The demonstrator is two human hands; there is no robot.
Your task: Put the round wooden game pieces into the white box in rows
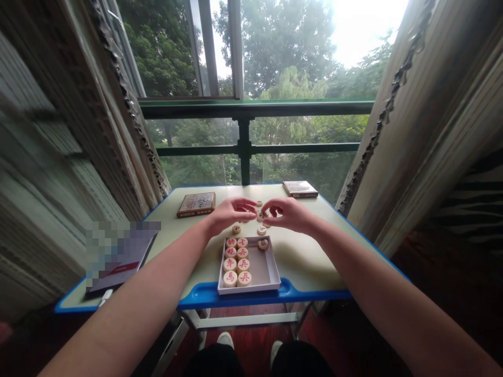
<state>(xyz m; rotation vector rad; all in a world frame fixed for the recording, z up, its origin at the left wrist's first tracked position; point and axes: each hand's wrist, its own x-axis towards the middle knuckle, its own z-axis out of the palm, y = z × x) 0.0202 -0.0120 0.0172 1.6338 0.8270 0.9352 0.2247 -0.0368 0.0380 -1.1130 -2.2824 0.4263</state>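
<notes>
My left hand (236, 212) reaches over the table behind the box, its fingers stretched and thumb apart, beside a small group of round Chinese chess pieces. From the other side my right hand (290, 213) curves loosely around a chess piece (261, 215) in that group; its thumb and fingers are apart. Some pieces are partly hidden by the fingers. Nearer me lie two loose pieces, a left one (236, 229) and a right one (261, 230). A shallow white box (249, 291) holds two columns of red-marked pieces (243, 264) and one dark-marked piece (263, 244) at its back right.
A flat patterned box (196, 204) lies at the table's back left, another flat box (300, 189) at the back right. A dark flat item (126, 267) rests by the left edge. The table (314, 256) has a raised blue front edge and stands against a railed window.
</notes>
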